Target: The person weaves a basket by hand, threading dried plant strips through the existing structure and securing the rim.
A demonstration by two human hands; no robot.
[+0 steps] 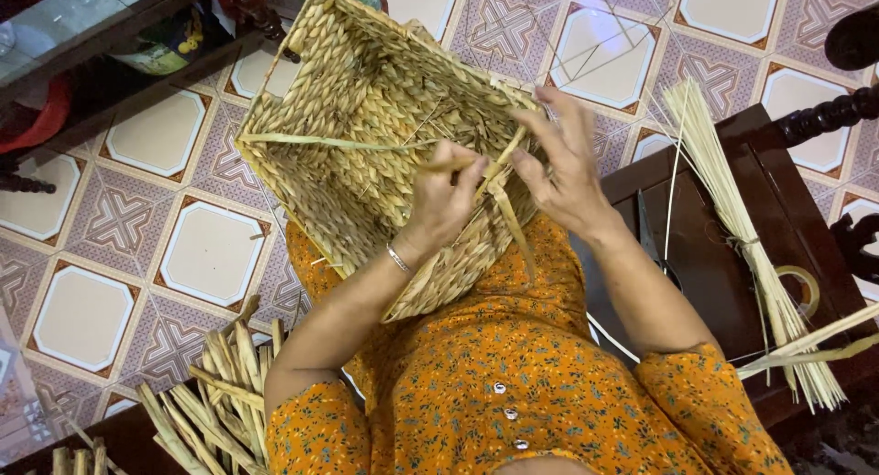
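A square woven straw basket (pixel 357 91) rests tilted on my lap, its open side turned up. My left hand (pixel 446 193) is closed on a dried straw strand (pixel 505 178) at the basket's near rim. My right hand (pixel 560 159) pinches the same strand just to the right, fingers partly spread over the rim. A loose end of the strand hangs down over my orange flowered clothing. Another long strand (pixel 320 142) lies across the basket's inside.
A bundle of thin pale straws (pixel 746 246) lies on a dark wooden stool (pixel 705 264) at the right, beside scissors (pixel 652 242) and a tape roll (pixel 801 287). Flat dried strands (pixel 215 393) are piled at lower left. Patterned tile floor (pixel 183 246) lies around; dark furniture stands at upper left.
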